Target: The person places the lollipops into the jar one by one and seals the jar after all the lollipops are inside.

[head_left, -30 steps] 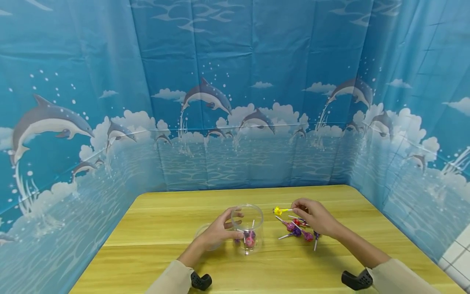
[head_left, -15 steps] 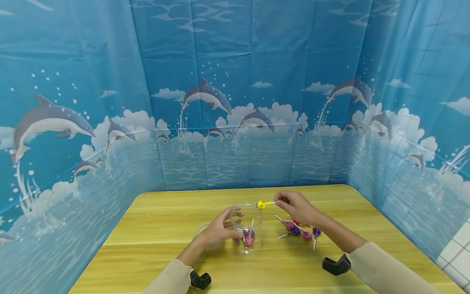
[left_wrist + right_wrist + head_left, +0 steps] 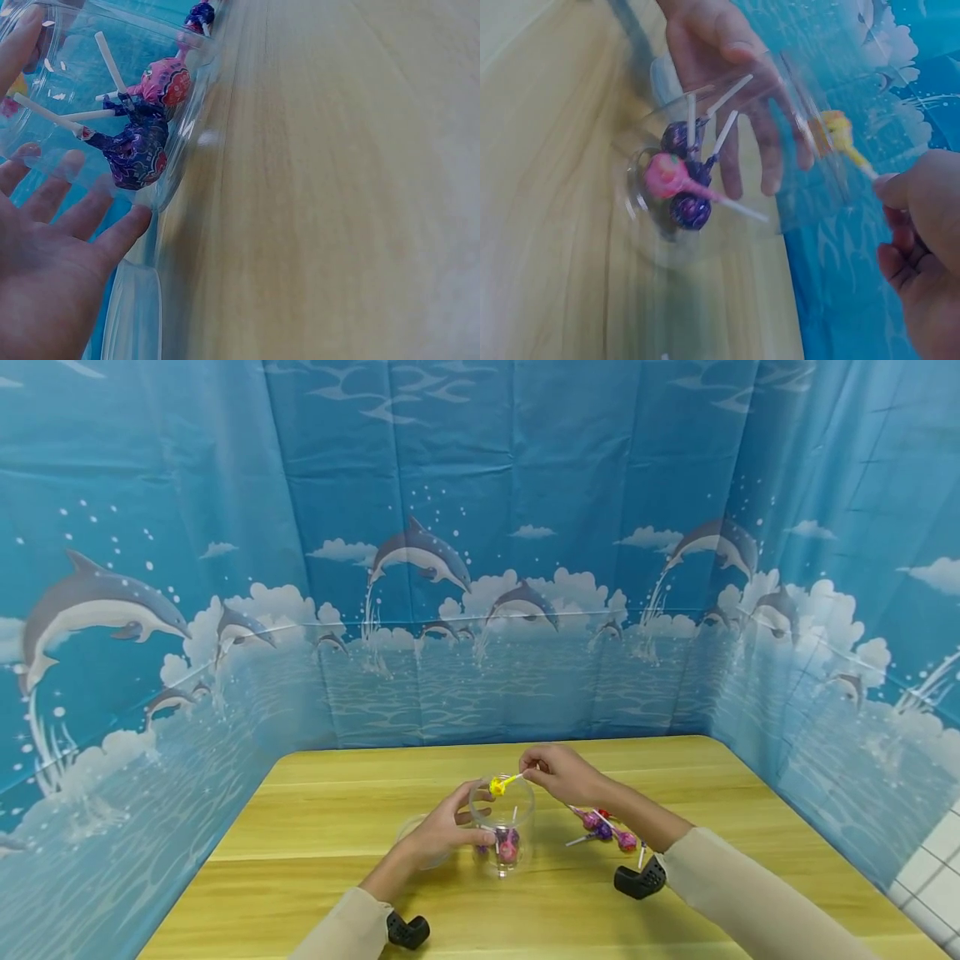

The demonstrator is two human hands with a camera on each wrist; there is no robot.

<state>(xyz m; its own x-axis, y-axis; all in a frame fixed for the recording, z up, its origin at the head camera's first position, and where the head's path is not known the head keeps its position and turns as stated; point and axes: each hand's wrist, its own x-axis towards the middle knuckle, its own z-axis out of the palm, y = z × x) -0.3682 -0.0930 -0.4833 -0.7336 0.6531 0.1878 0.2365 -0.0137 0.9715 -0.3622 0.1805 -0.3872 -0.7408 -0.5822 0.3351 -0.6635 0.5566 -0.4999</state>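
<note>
My left hand point(image 3: 444, 831) holds a clear plastic jar point(image 3: 527, 831) upright on the table, thumb on the near side and fingers spread round the far side. Inside, at the bottom, lie a pink lollipop point(image 3: 666, 176) and several purple lollipops point(image 3: 139, 154), their white sticks leaning up. My right hand point(image 3: 564, 774) pinches a yellow lollipop point(image 3: 498, 787) by the end of its stick. The candy end points left and sits at the jar's open mouth. In the right wrist view the yellow candy point(image 3: 836, 129) appears at the rim.
Right of the jar, a loose pile of pink, purple and red lollipops point(image 3: 603, 831) lies on the wooden table point(image 3: 315, 827), partly behind my right forearm. A clear round lid point(image 3: 437, 862) lies beside my left hand. A blue dolphin-print curtain point(image 3: 450, 693) stands behind the table.
My right hand has carried the yellow lollipop leftward from above the pile to the jar's mouth. The left hand and jar have stayed in place.
</note>
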